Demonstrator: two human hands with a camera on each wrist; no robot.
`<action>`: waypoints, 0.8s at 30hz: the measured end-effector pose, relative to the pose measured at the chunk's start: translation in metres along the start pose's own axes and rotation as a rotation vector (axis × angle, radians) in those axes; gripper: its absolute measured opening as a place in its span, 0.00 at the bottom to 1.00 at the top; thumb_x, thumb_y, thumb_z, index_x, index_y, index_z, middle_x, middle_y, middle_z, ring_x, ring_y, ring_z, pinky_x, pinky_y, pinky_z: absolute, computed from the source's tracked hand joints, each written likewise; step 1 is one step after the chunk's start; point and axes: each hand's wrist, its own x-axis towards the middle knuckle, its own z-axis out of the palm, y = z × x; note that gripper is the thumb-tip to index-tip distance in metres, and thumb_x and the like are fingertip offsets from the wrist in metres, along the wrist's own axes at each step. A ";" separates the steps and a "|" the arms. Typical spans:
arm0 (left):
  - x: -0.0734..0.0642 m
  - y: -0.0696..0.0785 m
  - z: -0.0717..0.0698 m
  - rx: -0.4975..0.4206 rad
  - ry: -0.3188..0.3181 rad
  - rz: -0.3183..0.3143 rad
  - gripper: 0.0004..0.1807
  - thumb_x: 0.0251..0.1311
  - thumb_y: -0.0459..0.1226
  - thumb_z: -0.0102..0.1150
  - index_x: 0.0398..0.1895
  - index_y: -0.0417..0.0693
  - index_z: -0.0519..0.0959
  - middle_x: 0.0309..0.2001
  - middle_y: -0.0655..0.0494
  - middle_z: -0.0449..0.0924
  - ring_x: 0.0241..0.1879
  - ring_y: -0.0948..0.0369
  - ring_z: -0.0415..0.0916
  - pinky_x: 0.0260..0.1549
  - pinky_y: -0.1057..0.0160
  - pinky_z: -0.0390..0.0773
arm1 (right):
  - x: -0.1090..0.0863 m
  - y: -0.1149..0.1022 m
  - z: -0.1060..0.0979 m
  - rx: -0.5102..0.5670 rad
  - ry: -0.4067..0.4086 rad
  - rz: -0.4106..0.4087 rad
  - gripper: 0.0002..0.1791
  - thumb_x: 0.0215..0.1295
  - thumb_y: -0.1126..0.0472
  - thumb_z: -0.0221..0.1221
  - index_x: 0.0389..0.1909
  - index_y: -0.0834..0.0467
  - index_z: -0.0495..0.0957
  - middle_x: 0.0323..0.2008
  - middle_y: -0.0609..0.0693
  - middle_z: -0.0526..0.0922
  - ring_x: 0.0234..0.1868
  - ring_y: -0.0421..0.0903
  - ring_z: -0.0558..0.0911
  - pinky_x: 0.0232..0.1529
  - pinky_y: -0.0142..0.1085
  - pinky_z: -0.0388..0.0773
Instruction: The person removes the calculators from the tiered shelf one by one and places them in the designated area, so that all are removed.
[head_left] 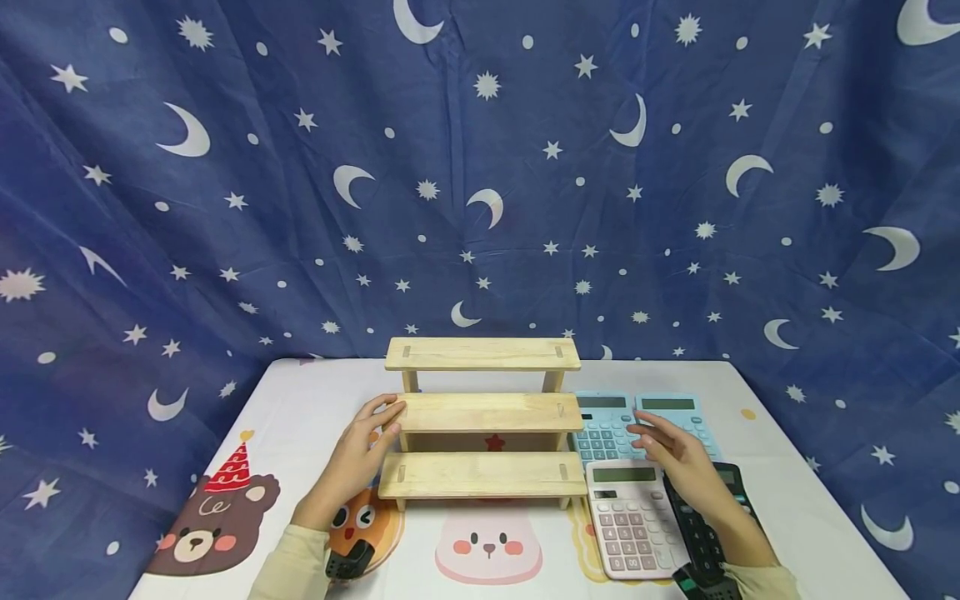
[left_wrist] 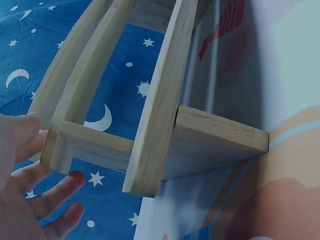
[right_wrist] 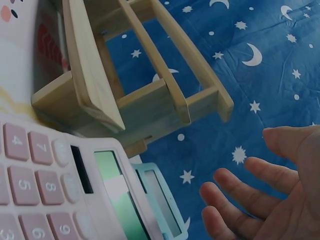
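A three-tier wooden shelf stand [head_left: 491, 412] stands upright on the table. My left hand [head_left: 360, 450] is at the left end of its middle tier, fingertips at the board's end; in the left wrist view its fingers [left_wrist: 57, 192] are spread and fairly straight. My right hand [head_left: 682, 467] hovers over the calculators right of the stand, holding nothing, its fingers [right_wrist: 245, 200] loosely bent and apart from the stand. Below it lie a pink-and-white calculator [head_left: 637, 521] and a black calculator [head_left: 693, 529], partly hidden by the arm. Two light-blue calculators [head_left: 600, 433], [head_left: 667, 405] lie behind these.
The white table cover [head_left: 300, 400] carries printed cartoon figures, among them a brown bear [head_left: 217, 525] at left and a pink face [head_left: 487, 546] in front of the stand. A blue curtain [head_left: 480, 167] with moons and stars hangs behind and at both sides.
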 end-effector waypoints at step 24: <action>-0.002 0.013 -0.009 0.096 -0.021 -0.004 0.22 0.75 0.40 0.53 0.68 0.42 0.75 0.70 0.44 0.71 0.70 0.43 0.69 0.64 0.39 0.72 | 0.019 -0.013 0.015 0.066 -0.024 -0.016 0.25 0.79 0.62 0.51 0.73 0.63 0.65 0.61 0.67 0.80 0.51 0.23 0.79 0.52 0.23 0.78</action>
